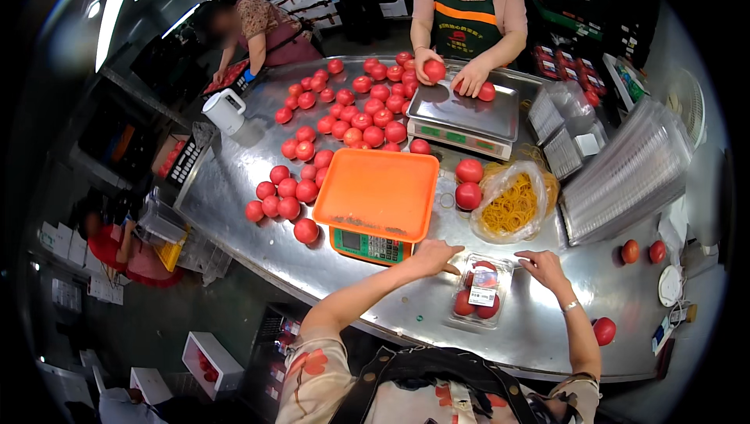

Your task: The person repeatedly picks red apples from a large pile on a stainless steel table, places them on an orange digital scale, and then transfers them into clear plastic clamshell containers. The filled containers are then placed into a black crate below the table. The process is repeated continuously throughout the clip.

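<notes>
A clear plastic clamshell box (498, 301) with red tomatoes inside and a printed label on top lies on the steel table (404, 307) in front of me. My left hand (436, 258) is just beyond its upper left corner, fingers apart, holding nothing. Opposite it, my right hand (545, 268) is raised by the upper right corner, empty, with its fingers spread. An orange weighing scale (378, 192) with a bare pan stands left of the box. Past the box, a plastic bag of yellow rubber bands (515, 201) sits beside two tomatoes (469, 196).
Many loose tomatoes (363, 121) spread over the table's far left. A co-worker's hands (471, 77) handle tomatoes at a second scale (463, 113). Stacked clear plastic boxes (627, 172) stand at the right, a white kettle (225, 112) at the far left edge. Another person leans over a crate.
</notes>
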